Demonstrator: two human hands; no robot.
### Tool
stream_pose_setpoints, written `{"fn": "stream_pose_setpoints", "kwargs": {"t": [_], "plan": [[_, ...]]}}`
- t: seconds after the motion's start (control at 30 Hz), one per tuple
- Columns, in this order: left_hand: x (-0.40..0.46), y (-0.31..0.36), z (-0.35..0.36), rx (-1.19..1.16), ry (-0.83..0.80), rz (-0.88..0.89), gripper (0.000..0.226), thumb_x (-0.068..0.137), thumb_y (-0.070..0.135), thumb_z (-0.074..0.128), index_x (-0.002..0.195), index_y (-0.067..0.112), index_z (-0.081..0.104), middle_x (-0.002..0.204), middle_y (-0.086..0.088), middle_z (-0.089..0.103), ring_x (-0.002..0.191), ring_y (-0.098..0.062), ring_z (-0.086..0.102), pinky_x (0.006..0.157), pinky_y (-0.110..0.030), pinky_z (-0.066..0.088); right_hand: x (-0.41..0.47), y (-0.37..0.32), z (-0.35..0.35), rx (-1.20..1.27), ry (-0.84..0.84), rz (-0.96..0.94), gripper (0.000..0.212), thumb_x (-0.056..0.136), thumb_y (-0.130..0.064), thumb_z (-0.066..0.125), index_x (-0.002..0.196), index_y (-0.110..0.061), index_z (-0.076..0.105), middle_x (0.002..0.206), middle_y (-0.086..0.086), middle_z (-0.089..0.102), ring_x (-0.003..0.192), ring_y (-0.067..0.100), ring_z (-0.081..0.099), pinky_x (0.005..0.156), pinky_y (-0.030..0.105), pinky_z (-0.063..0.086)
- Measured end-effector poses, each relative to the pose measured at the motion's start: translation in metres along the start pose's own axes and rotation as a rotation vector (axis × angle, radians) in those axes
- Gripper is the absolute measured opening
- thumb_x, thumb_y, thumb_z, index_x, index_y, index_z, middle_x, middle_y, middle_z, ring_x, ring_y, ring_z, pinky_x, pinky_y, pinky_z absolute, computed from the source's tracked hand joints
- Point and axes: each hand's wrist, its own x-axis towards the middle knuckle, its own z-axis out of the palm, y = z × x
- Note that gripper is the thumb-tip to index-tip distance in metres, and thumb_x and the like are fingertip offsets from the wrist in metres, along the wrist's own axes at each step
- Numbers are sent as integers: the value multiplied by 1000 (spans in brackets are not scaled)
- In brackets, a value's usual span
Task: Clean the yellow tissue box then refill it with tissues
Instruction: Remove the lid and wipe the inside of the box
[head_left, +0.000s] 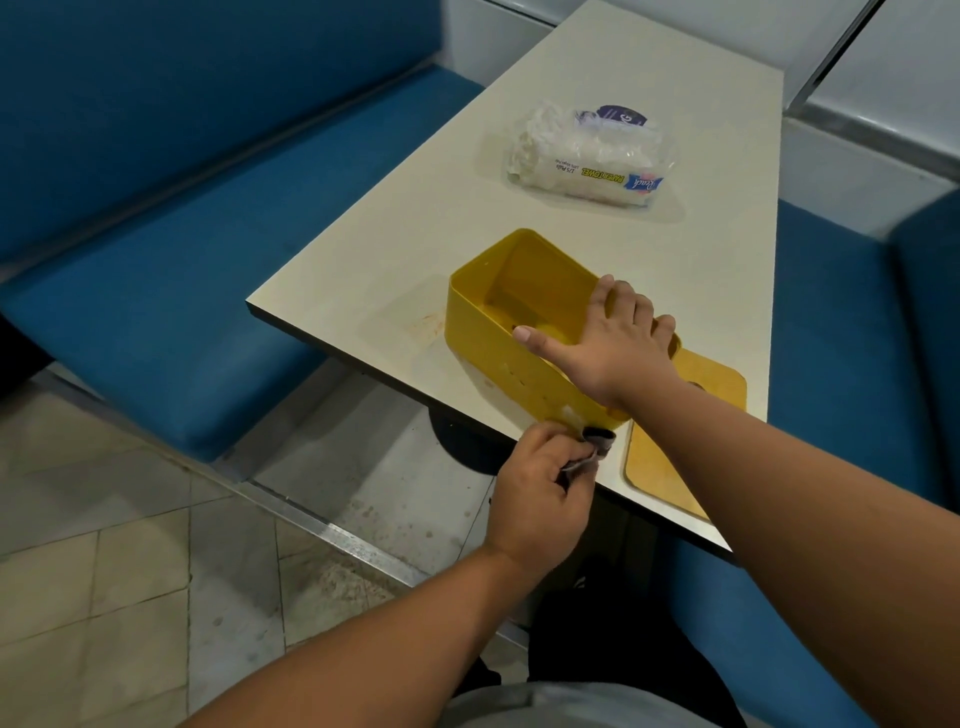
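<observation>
Yellow tissue box (498, 332) on cream table (597, 78), blue benches (208, 291)

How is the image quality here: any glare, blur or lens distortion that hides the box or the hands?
Head view: even indoor light, with soft shadows beside the yellow tissue box and the paper towel pack; mild glare on the pack's plastic wrap; wide-angle bending curves the table edges; left hand, cloth and right hand are sharp enough to read.

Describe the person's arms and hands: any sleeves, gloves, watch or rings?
Both forearms are bare up to the frame edge, with no sleeves showing. The left hand and right hand wear no gloves. No watch, bracelet or ring is visible on either.
</observation>
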Motion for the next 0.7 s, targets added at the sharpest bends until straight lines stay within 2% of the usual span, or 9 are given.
{"fn": "stream_pose_setpoints", "kwargs": {"t": [0.13, 0.2, 0.4, 0.47, 0.57, 0.63, 0.7], "plan": [[7, -7, -1, 108, -34, 35, 12, 89, 7, 68, 101, 8, 73, 105, 15, 53, 87, 3, 53, 81, 3, 38, -1, 0, 1, -11, -1, 2, 128, 62, -97, 7, 154, -10, -8, 161, 13, 0, 147, 36, 0, 115, 59, 3], [6, -9, -2, 162, -43, 21, 15, 90, 10, 68, 103, 10, 73, 107, 11, 58, 88, 0, 51, 79, 6, 36, -1, 0, 1, -10, -1, 4, 128, 62, -97, 7, 154, -10, -9, 161, 14, -1, 147, 36, 0, 115, 59, 3], [10, -12, 0, 255, 14, 80, 14, 86, 10, 71, 100, 12, 76, 104, 4, 66, 91, -8, 60, 80, -6, 45, -1, 0, 0, -14, 3, 2, 127, 63, -96, 7, 154, -9, -9, 161, 13, -1, 147, 36, 0, 115, 59, 3], [12, -13, -5, 283, -8, -3, 16, 88, 13, 69, 103, 13, 75, 104, 6, 64, 89, -10, 60, 79, -5, 43, -1, 0, 0, -11, 1, 4, 127, 63, -97, 8, 154, -9, -9, 161, 13, -1, 147, 36, -1, 115, 59, 3], [15, -19, -18, 248, -12, -161, 12, 87, 16, 65, 97, 17, 72, 96, 12, 56, 78, -3, 51, 66, 1, 35, 0, 0, 0, 4, -9, 4, 129, 62, -97, 7, 154, -10, -9, 161, 13, -2, 147, 35, -2, 116, 59, 2], [16, -26, -30, 93, 79, -313, 7, 85, 17, 67, 89, 22, 68, 95, 7, 62, 78, -2, 56, 64, -2, 39, -1, 1, 0, 6, -13, 0, 130, 60, -98, 6, 154, -10, -8, 161, 13, -2, 147, 35, -2, 116, 59, 2], [18, -30, -40, -104, 210, -388, 13, 84, 17, 72, 88, 28, 65, 94, 3, 67, 80, -1, 62, 64, -6, 44, 0, 1, 0, -2, -8, -5, 130, 60, -98, 5, 154, -9, -8, 161, 13, 0, 147, 35, 0, 116, 60, 3]]}}
